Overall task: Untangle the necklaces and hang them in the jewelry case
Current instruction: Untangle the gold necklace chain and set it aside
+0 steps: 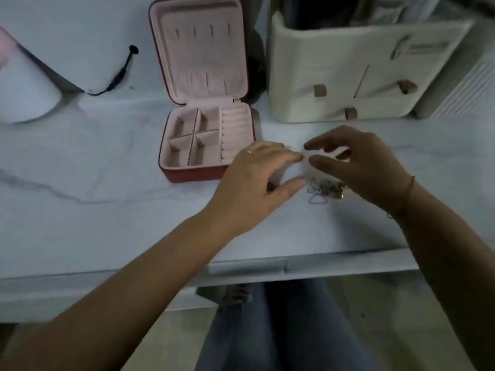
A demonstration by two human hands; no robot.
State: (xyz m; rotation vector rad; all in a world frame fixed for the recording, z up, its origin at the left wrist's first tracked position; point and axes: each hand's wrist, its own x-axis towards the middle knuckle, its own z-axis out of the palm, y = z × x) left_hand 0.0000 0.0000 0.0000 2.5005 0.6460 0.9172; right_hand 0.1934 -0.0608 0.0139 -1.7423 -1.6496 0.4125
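The necklaces (325,190) lie tangled near the bench's (107,210) front edge, right of the open case (192,174), below the left hand (257,178) and right hand (361,170), whose fingertips nearly meet, grip too blurred to tell; better to tease one strand loose slowly than tug

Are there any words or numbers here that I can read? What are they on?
Grey printed logo on the cream felt bag: too blurred to read.
Red jewelry case with pink lining: no words showing.
Nothing else shows any writing.
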